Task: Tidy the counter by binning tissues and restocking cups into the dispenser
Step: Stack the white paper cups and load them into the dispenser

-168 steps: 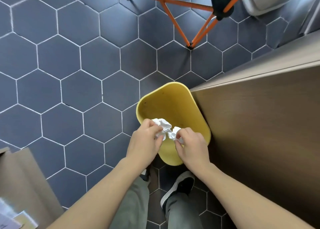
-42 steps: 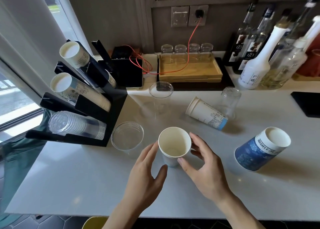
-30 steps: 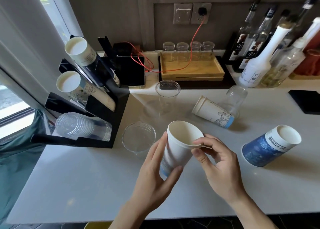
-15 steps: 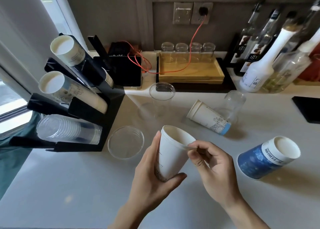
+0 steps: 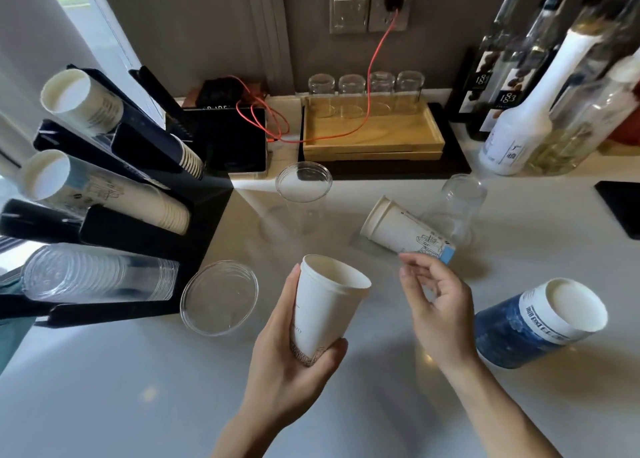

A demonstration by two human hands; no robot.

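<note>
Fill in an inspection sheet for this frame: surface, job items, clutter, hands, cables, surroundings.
Surface: white counter, no tissues seen on it.
Job's things: white paper cup held tilted above the counter; another paper cup on its side; blue cup tipped over; three clear plastic cups loose; black cup dispenser holds three stacks.
Clutter: wooden tray with four glasses; syrup bottles.
Hands: left hand has its grip round the white paper cup; right hand empty, fingers loosely curled.
Cables: red cable runs from the wall socket across the tray.
Surroundings: window at left.
</note>
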